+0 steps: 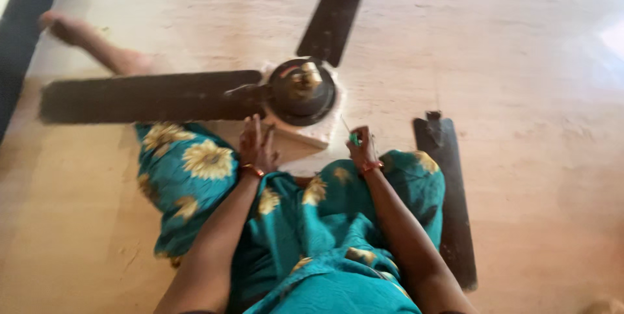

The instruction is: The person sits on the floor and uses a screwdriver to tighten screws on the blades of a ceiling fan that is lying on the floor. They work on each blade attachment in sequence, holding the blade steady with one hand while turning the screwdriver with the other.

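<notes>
left hand (257,148) at centre frame, fingers spread beside the dark brown ceiling fan's round motor hub (302,91); right hand (361,149) fingers pinching a small green-handled screwdriver (353,136)

Pale beige stone floor (520,60), faintly streaked and glossy, warmer tan tone toward the lower left, dark band of wall base (26,34) along the left edge, bright daylight glare (614,38) at the right edge

Motion blur softens everything; the upper fan blade (335,8) runs off the top edge, and the screwdriver's (351,133) tip is too small to tell.
</notes>
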